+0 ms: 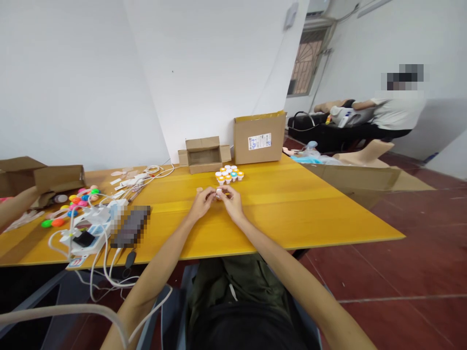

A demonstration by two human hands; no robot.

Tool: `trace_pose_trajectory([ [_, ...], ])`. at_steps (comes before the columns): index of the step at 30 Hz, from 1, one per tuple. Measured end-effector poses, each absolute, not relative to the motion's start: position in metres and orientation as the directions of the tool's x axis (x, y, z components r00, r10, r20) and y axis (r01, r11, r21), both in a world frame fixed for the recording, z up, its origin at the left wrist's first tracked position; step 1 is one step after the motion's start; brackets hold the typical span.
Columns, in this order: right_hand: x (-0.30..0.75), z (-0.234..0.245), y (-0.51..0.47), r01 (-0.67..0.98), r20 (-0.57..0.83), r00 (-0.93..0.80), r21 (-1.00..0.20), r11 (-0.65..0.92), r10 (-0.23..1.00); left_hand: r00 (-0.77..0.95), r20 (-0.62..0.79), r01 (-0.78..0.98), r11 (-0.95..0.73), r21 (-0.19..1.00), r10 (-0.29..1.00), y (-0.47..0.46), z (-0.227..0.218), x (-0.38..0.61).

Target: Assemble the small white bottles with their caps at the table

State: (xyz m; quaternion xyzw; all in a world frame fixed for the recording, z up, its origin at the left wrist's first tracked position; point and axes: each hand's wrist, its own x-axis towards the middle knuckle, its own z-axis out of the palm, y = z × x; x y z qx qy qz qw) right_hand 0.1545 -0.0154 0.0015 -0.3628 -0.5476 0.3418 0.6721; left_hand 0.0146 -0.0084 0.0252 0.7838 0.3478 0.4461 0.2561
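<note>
Starting at the left, we see a folded cardboard box (58, 179) lying at the table's far edge, its contents hidden from us, and beside it a scatter of bright plastic pieces (78, 200) loose on the yellow table (292, 209), with a white power strip (89, 233) and its cables in front of them. Moving toward the middle, our left hand (202, 203) and right hand (230, 201) meet over the tabletop, fingers curled in and pinching one small white piece (219, 193) between them; it is too small for us to tell its parts. Just beyond the hands stands a cluster of small capped pieces (229, 174) with orange and teal tops, which we judge to be finished ones set aside in a group, so the work looks well under way with one item in hand. Behind that cluster a small open carton (203, 154) shows a dark, apparently bare inside, and to its right a taller box (260, 137) stands with a label on its face, contents unseen.
</note>
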Motion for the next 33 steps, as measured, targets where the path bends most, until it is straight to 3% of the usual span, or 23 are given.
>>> trace_pose_trajectory([
  [12,0.154,0.003,-0.016,-0.024,0.510,0.176,-0.853,0.521,0.842,0.373,0.548,0.444,-0.663,0.603,0.749,-0.008,0.022,0.011],
  [23,0.178,-0.015,0.007,0.075,0.452,0.410,-0.882,0.465,0.792,0.422,0.550,0.510,-0.690,0.514,0.721,0.002,0.004,0.015],
  [33,0.174,-0.023,0.012,0.030,0.352,0.341,-0.931,0.364,0.872,0.444,0.472,0.434,-0.643,0.631,0.762,0.015,-0.003,0.023],
])
